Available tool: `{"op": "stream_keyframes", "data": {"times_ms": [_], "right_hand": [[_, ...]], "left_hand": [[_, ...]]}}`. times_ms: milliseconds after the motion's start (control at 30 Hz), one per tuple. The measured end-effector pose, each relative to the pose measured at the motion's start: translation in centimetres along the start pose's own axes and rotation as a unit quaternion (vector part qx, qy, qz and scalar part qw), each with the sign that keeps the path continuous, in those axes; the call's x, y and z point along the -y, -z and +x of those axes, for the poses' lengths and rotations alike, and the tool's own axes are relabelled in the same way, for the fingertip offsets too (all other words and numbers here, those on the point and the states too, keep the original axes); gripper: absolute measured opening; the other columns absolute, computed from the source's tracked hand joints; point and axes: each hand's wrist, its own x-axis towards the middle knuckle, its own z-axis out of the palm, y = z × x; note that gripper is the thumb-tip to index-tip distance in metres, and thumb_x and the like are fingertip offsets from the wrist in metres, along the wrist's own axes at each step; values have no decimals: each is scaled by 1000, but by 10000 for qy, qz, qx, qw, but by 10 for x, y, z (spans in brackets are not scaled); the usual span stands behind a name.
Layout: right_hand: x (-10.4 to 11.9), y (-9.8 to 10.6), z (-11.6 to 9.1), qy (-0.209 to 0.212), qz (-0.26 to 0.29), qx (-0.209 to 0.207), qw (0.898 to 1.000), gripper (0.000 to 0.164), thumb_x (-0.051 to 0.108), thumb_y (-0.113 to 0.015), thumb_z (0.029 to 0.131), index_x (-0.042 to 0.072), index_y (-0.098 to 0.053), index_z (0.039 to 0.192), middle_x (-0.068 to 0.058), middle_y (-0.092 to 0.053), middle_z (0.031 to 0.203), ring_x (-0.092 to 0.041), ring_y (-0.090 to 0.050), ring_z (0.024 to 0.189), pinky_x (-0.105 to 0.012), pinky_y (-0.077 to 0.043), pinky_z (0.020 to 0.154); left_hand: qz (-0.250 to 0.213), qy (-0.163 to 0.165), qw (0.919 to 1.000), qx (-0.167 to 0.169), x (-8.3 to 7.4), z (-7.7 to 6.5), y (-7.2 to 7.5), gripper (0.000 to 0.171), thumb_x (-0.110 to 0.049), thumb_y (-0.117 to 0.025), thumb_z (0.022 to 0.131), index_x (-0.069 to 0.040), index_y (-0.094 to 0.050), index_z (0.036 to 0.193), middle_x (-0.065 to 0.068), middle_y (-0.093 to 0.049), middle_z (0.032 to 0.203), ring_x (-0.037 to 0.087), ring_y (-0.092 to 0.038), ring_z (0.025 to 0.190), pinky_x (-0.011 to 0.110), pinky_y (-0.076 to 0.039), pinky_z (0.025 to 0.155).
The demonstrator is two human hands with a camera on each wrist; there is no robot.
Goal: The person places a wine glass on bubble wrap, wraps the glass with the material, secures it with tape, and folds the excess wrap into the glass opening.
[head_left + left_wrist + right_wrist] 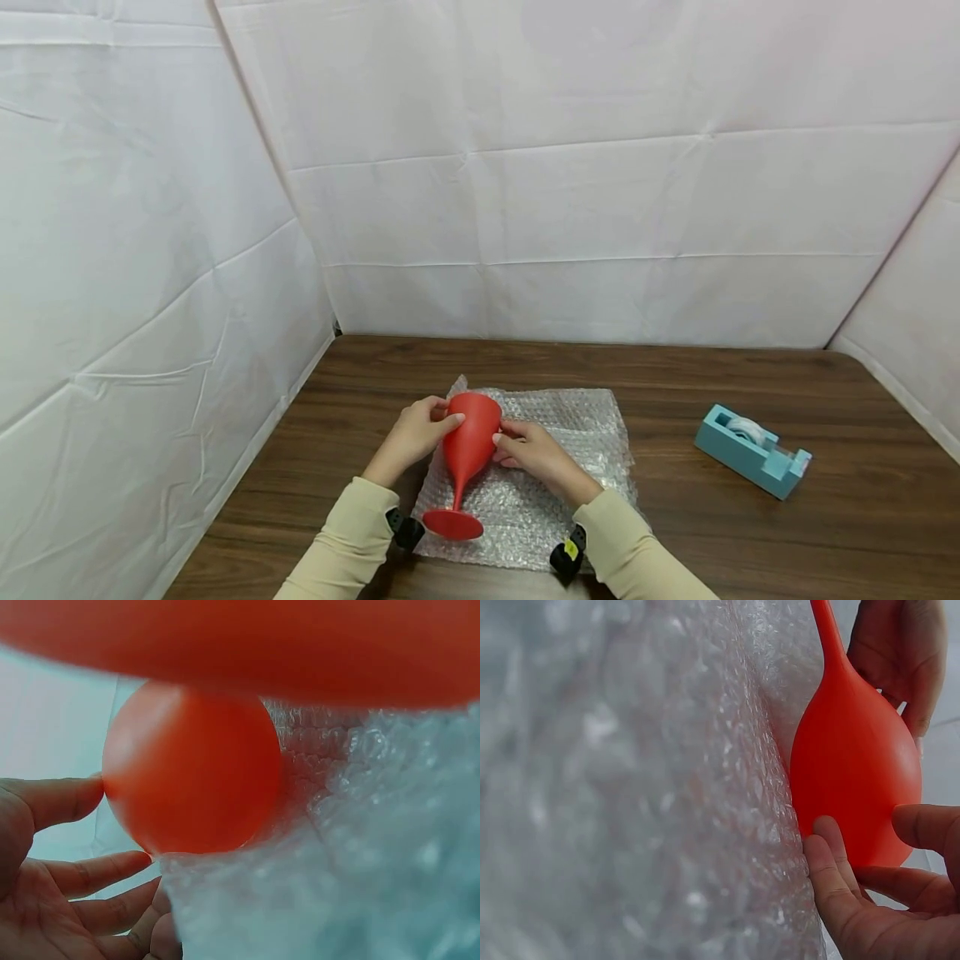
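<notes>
A red wine goblet (470,433) lies at a slant over a sheet of bubble wrap (558,479), its rim toward the back and its round foot toward me. My left hand (416,433) holds the left side of the bowl, thumb above and fingers lower down. On the bowl's right side, my right hand (536,454) grips with thumb and fingers. The left wrist view shows the goblet's bowl (191,769) behind its blurred foot (247,649). In the right wrist view, the thumb (926,825) presses the bowl while other fingers reach under it beside the wrap.
A light blue tape dispenser (752,452) with a tape roll stands on the right of the dark wooden table (847,533). White cloth walls (585,208) enclose the table at the back and sides.
</notes>
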Motion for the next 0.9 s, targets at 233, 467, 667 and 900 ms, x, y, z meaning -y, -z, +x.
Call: {"op": "stream_keyframes", "data": {"times_ms": [233,467,667,900], "right_hand": [[0,1,-3,-101,10,-167,9998,45,15,-54,97,-8,-48,135,-18,-65,114,-18,-65,92,-37,-55,86],[-4,4,-3,-69,13,-126,9999,41,11,-52,97,-8,-51,133,-16,-67,109,-15,-64,87,-36,-56,85],[-6,6,-2,-62,173,-49,9998,41,8,-51,96,-9,-50,133,-15,-67,106,-14,-64,86,-35,-56,84],[-8,7,-3,-69,288,-41,9996,42,9,-48,97,-11,-47,134,-18,-66,109,-15,-64,89,-36,-55,87]], "left_hand": [[186,-31,9998,-90,-6,-2,-5,47,-27,-65,91,5,-57,124,21,-66,114,32,-65,98,44,-56,79],[605,-118,9978,-229,-11,-3,-10,50,-29,-67,90,2,-57,126,19,-68,110,26,-66,86,40,-57,71],[690,-173,9971,-269,-13,-3,-12,53,-30,-67,89,1,-54,129,18,-67,112,28,-65,90,42,-57,75],[614,-73,9978,-258,-14,-2,-13,59,-30,-67,89,2,-49,134,19,-64,114,30,-63,95,46,-56,77]]}}
